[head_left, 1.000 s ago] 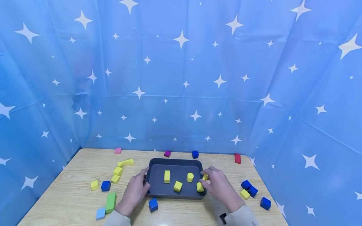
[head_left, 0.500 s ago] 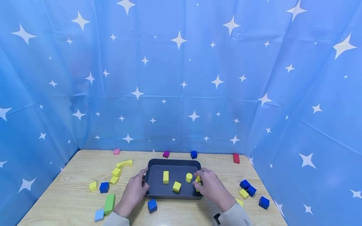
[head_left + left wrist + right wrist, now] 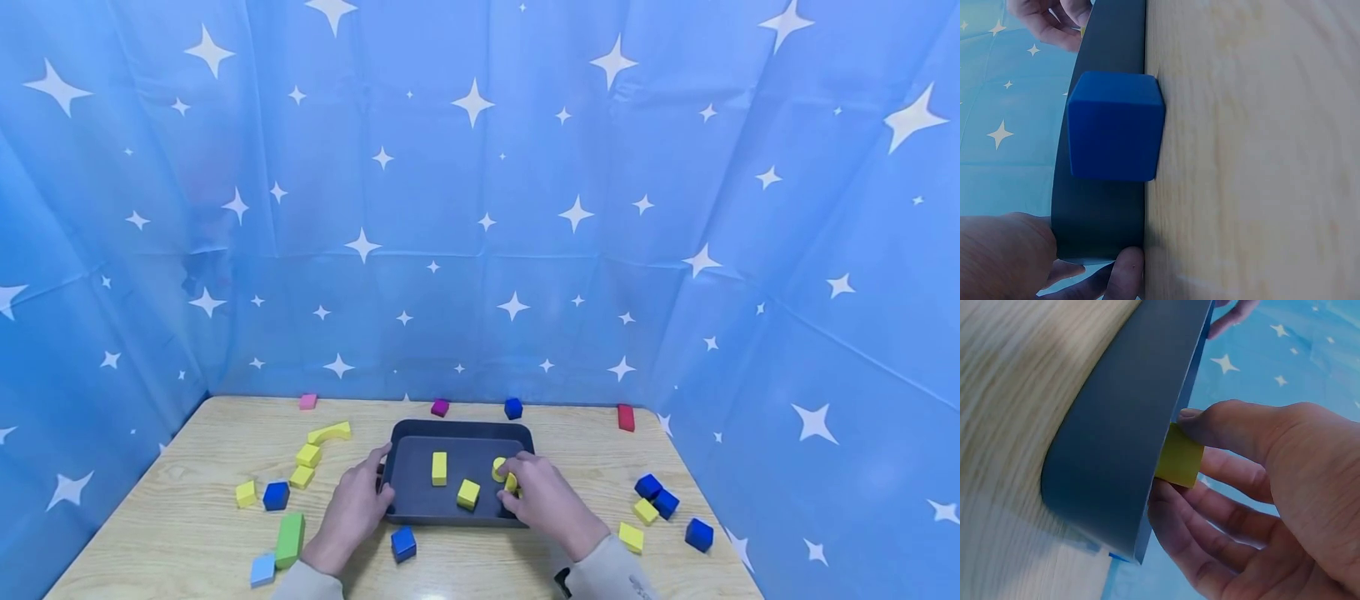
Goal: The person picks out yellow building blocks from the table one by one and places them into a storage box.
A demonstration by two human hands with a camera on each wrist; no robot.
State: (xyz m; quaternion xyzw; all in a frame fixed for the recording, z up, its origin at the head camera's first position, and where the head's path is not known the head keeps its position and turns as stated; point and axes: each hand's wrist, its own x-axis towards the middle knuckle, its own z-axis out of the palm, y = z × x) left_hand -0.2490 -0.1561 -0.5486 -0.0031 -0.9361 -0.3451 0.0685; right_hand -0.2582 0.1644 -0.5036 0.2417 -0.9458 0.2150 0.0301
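Observation:
A dark grey baking pan point(image 3: 450, 520) lies on the table. In it stand a tall yellow block point(image 3: 439, 469), a yellow cube point(image 3: 468, 494) and a yellow cylinder point(image 3: 498, 468) that is partly covered by my right hand. My left hand point(image 3: 352, 504) grips the pan's left end, its fingers behind the corner in the left wrist view. Over the pan's right side, my right hand point(image 3: 546, 504) pinches a yellow block point(image 3: 1180, 456) between thumb and fingers. The right wrist view shows this block just above the rim; its lower part is hidden. My right hand also hides that corner of the pan.
A blue cube point(image 3: 403, 544) sits in front of the pan. On the left lie several yellow blocks point(image 3: 307, 455), a blue cube point(image 3: 276, 496), a green block point(image 3: 290, 540) and a light blue block point(image 3: 262, 570). More blue cubes point(image 3: 699, 535) and yellow blocks point(image 3: 631, 537) lie right.
My right hand has moved left over the pan's right side with the yellow block, covering another yellow block there. A yellow block on the table has come out from behind the right forearm.

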